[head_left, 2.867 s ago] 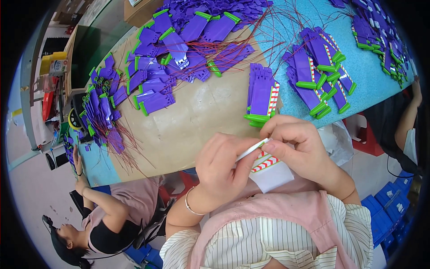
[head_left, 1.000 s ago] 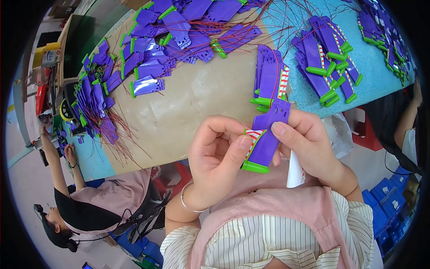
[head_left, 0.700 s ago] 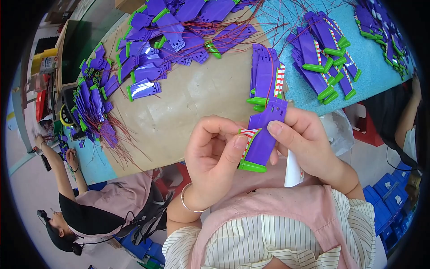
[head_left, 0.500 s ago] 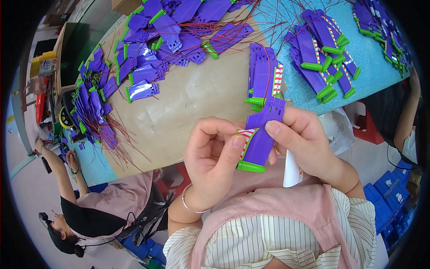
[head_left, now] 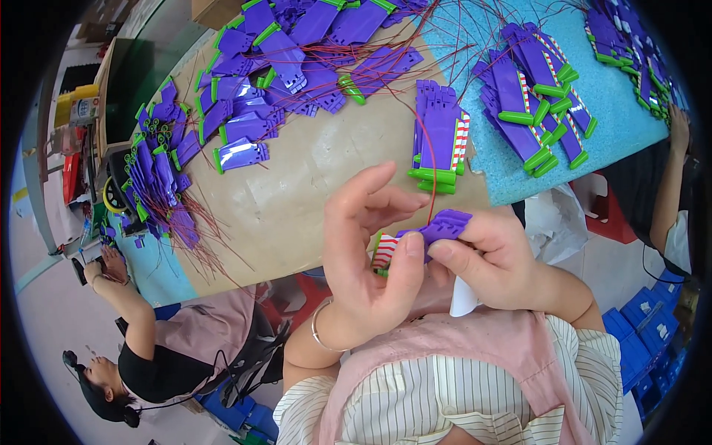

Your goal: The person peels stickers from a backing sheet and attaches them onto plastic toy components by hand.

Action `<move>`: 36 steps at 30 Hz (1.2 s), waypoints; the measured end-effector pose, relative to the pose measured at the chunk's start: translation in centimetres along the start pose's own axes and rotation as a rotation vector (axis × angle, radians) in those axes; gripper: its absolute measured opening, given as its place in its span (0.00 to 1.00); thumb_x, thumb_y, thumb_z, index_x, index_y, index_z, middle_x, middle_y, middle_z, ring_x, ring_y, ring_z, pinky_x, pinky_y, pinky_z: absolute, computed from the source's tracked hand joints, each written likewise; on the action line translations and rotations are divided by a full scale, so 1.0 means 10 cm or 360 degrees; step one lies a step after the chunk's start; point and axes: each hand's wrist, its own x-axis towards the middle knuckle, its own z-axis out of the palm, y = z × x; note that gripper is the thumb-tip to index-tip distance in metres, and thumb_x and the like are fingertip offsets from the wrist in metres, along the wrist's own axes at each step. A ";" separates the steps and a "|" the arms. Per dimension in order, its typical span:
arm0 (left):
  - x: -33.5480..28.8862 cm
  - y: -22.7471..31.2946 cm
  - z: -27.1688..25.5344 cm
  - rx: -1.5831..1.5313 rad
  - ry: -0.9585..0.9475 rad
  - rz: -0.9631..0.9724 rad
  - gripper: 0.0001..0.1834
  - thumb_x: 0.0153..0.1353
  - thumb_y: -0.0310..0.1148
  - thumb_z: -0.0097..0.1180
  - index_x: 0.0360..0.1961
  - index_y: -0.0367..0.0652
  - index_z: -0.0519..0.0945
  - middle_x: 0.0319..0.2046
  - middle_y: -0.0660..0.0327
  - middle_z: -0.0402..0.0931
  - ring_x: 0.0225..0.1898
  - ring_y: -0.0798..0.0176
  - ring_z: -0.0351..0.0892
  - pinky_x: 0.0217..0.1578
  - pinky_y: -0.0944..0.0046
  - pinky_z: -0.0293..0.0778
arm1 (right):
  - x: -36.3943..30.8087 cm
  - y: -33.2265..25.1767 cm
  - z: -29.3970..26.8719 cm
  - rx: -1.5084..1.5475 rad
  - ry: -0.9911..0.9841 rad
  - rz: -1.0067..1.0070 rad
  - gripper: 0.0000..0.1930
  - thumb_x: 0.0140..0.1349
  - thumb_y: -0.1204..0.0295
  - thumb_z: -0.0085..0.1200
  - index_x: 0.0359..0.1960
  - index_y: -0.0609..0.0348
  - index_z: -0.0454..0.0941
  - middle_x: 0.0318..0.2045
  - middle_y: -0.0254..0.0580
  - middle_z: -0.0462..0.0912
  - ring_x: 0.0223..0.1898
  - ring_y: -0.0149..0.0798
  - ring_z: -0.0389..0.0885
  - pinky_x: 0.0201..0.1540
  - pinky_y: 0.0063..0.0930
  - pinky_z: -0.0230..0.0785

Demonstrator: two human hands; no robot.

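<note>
Close to my chest, a purple plastic wing [head_left: 447, 225] with a green edge is tilted so that it looks foreshortened. My right hand [head_left: 493, 252] pinches it between thumb and fingers. A curled white paper [head_left: 463, 298] hangs below that hand. The thumb of my left hand [head_left: 371, 259] presses along the wing's near side, its upper fingers raised and curved; the lower fingers are partly hidden. Beside them shows a red-and-white striped sticker [head_left: 384, 252] on the wing. A red wire [head_left: 432, 170] passes down to the wing. Just beyond my hands lies a stack of similar wings [head_left: 437, 130].
Purple-and-green parts [head_left: 245, 111] with red wires are heaped at the far left of the brown-covered table [head_left: 311, 178]. Striped wings [head_left: 519, 96] rest on a blue mat [head_left: 615, 152] at the right. A co-worker [head_left: 148, 348] sits at left; another person's arm [head_left: 671, 170] reaches in at right.
The wing has tipped from facing up to nearly edge-on. My left fingers have lifted and opened from their pinch at the sticker, while the white paper has shifted slightly left.
</note>
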 end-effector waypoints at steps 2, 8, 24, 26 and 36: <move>-0.05 -0.01 -0.03 0.0045 -0.0040 -0.0029 0.21 0.56 0.24 0.47 0.51 0.33 0.62 0.42 0.51 0.68 0.41 0.62 0.71 0.40 0.67 0.70 | 0.00 0.02 0.00 -0.0039 -0.0014 -0.0032 0.09 0.62 0.73 0.47 0.38 0.66 0.75 0.23 0.31 0.75 0.24 0.21 0.69 0.24 0.16 0.61; -0.15 0.02 0.08 -0.0137 0.0340 -0.0109 0.07 0.57 0.25 0.50 0.35 0.33 0.68 0.36 0.50 0.71 0.37 0.62 0.72 0.37 0.70 0.68 | 0.03 -0.04 0.08 0.0854 0.0378 -0.0131 0.08 0.62 0.74 0.46 0.40 0.66 0.69 0.29 0.39 0.77 0.27 0.26 0.75 0.30 0.16 0.66; -0.06 0.02 0.05 0.0510 0.0036 0.0223 0.16 0.44 0.20 0.50 0.38 0.33 0.69 0.33 0.52 0.66 0.34 0.59 0.67 0.35 0.67 0.65 | 0.03 0.10 -0.04 0.0461 0.0299 -0.0303 0.09 0.56 0.84 0.48 0.37 0.62 0.65 0.35 0.36 0.70 0.36 0.25 0.74 0.35 0.18 0.68; -0.09 0.03 0.02 0.0544 -0.0142 0.0129 0.15 0.50 0.22 0.46 0.41 0.36 0.65 0.38 0.55 0.60 0.39 0.65 0.61 0.44 0.70 0.58 | 0.01 0.09 -0.09 0.0404 0.0280 -0.0281 0.07 0.58 0.83 0.45 0.37 0.63 0.65 0.36 0.37 0.70 0.36 0.25 0.73 0.36 0.18 0.68; 0.00 -0.04 0.15 0.0451 -0.0064 0.0286 0.18 0.45 0.20 0.53 0.41 0.32 0.70 0.39 0.49 0.68 0.38 0.53 0.70 0.38 0.63 0.68 | -0.04 -0.04 -0.19 0.0256 0.0507 -0.0185 0.22 0.60 0.79 0.45 0.56 0.65 0.56 0.37 0.40 0.72 0.36 0.28 0.74 0.39 0.18 0.69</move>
